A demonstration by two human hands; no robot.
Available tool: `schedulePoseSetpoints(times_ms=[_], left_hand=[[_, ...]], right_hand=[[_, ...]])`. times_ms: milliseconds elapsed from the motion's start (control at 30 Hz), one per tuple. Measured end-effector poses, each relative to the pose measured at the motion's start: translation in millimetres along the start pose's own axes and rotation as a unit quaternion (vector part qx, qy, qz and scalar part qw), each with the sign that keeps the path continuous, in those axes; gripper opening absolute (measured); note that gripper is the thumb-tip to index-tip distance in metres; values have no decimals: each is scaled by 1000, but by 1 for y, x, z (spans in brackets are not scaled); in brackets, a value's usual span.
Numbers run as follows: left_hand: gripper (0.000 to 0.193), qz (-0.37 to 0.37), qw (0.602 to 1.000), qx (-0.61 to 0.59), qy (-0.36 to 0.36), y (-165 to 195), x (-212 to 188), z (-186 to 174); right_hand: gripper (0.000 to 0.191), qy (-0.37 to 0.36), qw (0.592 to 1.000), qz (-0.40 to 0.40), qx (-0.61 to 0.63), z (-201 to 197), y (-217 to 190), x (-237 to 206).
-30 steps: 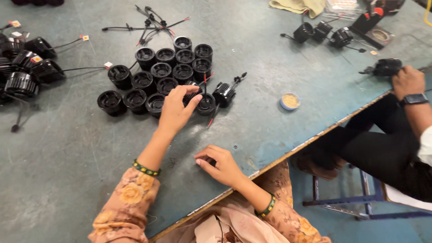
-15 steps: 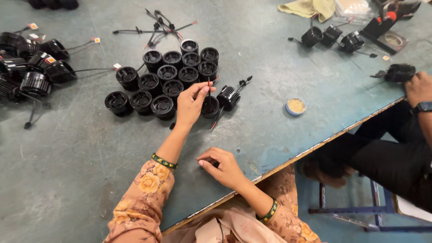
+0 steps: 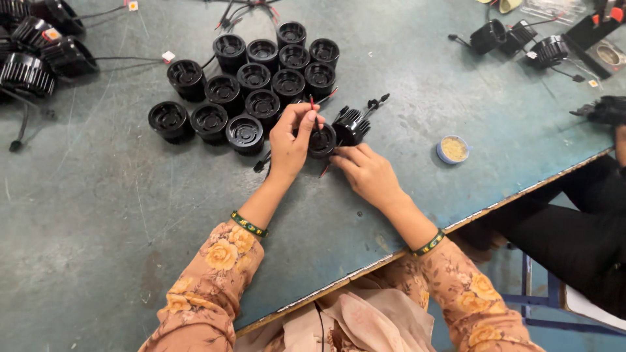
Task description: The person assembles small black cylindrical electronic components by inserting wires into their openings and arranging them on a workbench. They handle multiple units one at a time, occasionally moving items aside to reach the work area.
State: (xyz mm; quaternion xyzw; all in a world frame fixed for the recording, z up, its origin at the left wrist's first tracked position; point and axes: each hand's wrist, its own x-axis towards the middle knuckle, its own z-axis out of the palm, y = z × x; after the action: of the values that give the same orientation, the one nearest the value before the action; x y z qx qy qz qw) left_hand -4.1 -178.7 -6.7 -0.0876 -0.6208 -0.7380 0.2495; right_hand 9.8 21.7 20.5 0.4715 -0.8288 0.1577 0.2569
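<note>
My left hand (image 3: pixel 291 140) pinches a thin red wire (image 3: pixel 313 107) that rises from a round black housing (image 3: pixel 322 141) on the blue-grey table (image 3: pixel 104 215). My right hand (image 3: pixel 368 173) rests its fingertips against that same housing from the near right. A finned black housing (image 3: pixel 351 125) with short black leads lies just behind it. A cluster of several matching black round housings (image 3: pixel 254 78) stands in rows to the far left of my hands.
A small round tin of yellowish paste (image 3: pixel 454 149) sits to the right. More finned black parts with wires (image 3: pixel 32 58) lie at the far left and at the far right (image 3: pixel 521 39). Another person in dark clothes (image 3: pixel 587 228) sits at the table's right edge.
My right hand has moved up from the near table edge to the housing. My left hand now pinches the red wire upright.
</note>
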Motion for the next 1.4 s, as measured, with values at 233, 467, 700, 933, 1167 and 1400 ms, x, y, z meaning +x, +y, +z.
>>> schedulePoseSetpoints(times_ms=[233, 467, 700, 933, 1167, 1400], left_hand=[[18, 6, 1000, 5, -6, 9, 0, 1], [29, 178, 967, 170, 71, 45, -4, 6], [41, 266, 910, 230, -217, 72, -43, 37], [28, 172, 894, 263, -321, 49, -49, 38], [54, 130, 883, 202, -402, 34, -50, 34], [75, 127, 886, 254, -367, 34, -54, 40]], right_hand=[[21, -52, 997, -42, -49, 5, 7, 12], [5, 91, 967, 140, 195, -16, 6, -17], [10, 243, 783, 327, 469, -21, -18, -69], [14, 290, 782, 440, 333, -19, -46, -94], [34, 191, 862, 341, 323, -41, -48, -91], [6, 144, 892, 325, 279, -34, -41, -70]])
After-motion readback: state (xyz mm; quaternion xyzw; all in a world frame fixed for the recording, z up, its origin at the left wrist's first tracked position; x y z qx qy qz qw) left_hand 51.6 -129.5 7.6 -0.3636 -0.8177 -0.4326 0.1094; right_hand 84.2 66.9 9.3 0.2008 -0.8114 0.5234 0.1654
